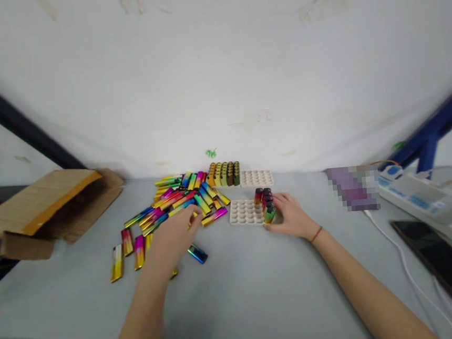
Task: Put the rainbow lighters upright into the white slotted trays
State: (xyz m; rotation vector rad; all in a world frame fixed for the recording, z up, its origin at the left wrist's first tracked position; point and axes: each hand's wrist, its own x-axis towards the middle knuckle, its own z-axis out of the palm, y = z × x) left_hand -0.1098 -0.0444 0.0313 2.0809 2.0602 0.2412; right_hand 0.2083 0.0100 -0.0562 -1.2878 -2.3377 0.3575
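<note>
My right hand (291,216) grips the right end of a white tray (236,220) with rows of round holes. Its thumb is at the near corner and its fingers reach toward the far side. Several shiny lighters (268,206) stand upright at that end of the tray, beside my palm. My left hand (179,227) hovers over the right part of a loose pile of metallic, many-coloured lighters (177,199). Its fingers curl downward, slightly blurred, and I cannot see whether they hold a lighter. A blue lighter (197,253) lies just below it.
A second white tray (257,177) stands by the wall, next to upright yellow-to-dark lighters (224,174). An open cardboard box (66,199) sits at left. On the right are a pixelated purple object (352,187), a power strip (418,195), a black phone (443,261) and a white cable (399,252).
</note>
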